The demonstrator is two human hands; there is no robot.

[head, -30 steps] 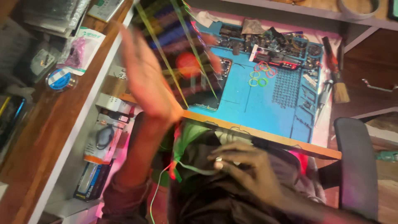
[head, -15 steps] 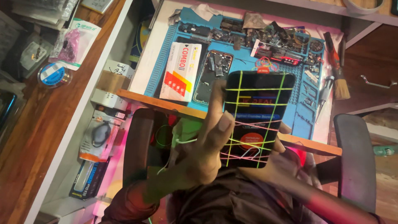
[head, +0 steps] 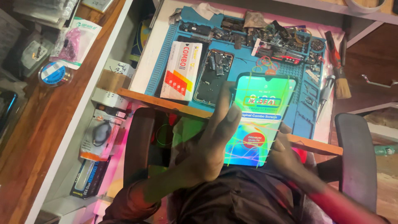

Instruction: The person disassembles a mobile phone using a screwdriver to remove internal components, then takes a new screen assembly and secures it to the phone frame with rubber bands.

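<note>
Both of our hands are closed on 1 thing: the left hand (head: 207, 145) wraps the left edge of the phone screen (head: 259, 120) with fingers laid over its face, and the right hand (head: 290, 159) grips its lower right corner from behind. We hold the screen above our lap, just over the near edge of the worktop (head: 166, 105), with coloured bands crossing its glass and a bright sticker showing.

On the blue mat (head: 240, 66) the opened phone body (head: 213, 76) lies face down and bare beside the white and red box (head: 182, 70), so we judge the new screen unpacked but not yet fitted; joining it to the body is left. Small parts (head: 269, 35) crowd the mat's far edge, and a brush (head: 338, 72) lies at its right edge.

Compared with half a second back, the screen now sits higher and further right, turned more towards us, and our left fingers cover less of it.
</note>
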